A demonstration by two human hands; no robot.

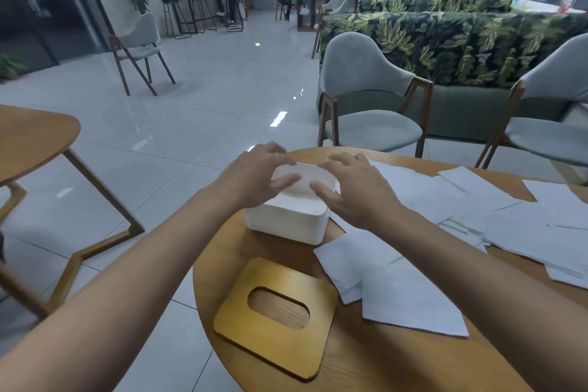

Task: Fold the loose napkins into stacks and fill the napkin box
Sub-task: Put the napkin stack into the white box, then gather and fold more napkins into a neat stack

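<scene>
A white napkin box [286, 221] stands open near the left edge of the round wooden table [366, 360]. A folded stack of white napkins [305, 177] sits in its mouth, tilted and partly above the rim. My left hand [254, 175] holds the stack's left end, thumb in front and fingers over the top. My right hand [353, 188] holds the right end the same way. The box's wooden lid [276, 315], with an oval slot, lies flat on the table in front of the box.
Several loose white napkins [413, 299] lie spread over the table's right half, out to a pile [534, 239] at the right. Grey chairs [372, 124] stand beyond the table. Another wooden table [35, 137] is at the left across the tiled floor.
</scene>
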